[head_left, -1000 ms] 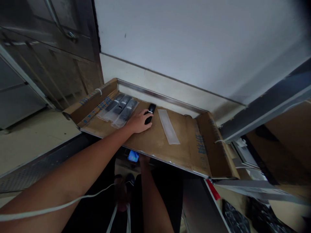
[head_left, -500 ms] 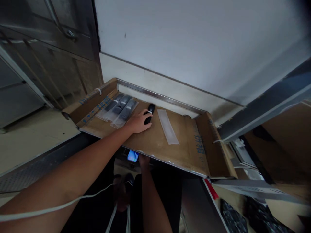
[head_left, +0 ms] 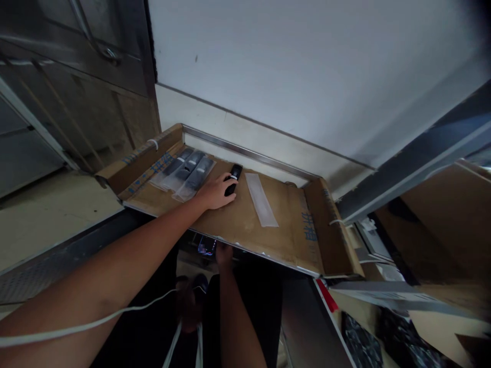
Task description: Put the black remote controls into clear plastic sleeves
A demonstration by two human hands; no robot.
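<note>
My left hand (head_left: 217,193) is wrapped round a black remote-like device (head_left: 235,173) that rests on the cardboard lining (head_left: 230,222) of a tray. Left of it lie three similar dark devices (head_left: 196,177) in clear sleeves. An unfilled translucent sleeve (head_left: 261,200) lies to the right of the held device. Below the tray's front edge, my right hand (head_left: 223,254) grips a phone (head_left: 207,245) with its screen lit; its fingers are partly in shadow.
Raised cardboard sides (head_left: 333,230) bound the tray, and a white wall (head_left: 261,66) stands behind it. A white cable (head_left: 95,323) crosses my left forearm. Black plastic bags (head_left: 360,340) lie at the lower right.
The phone's screen has changed from bright blue to mostly dark. The view has shifted slightly, while my left hand stays on the black device.
</note>
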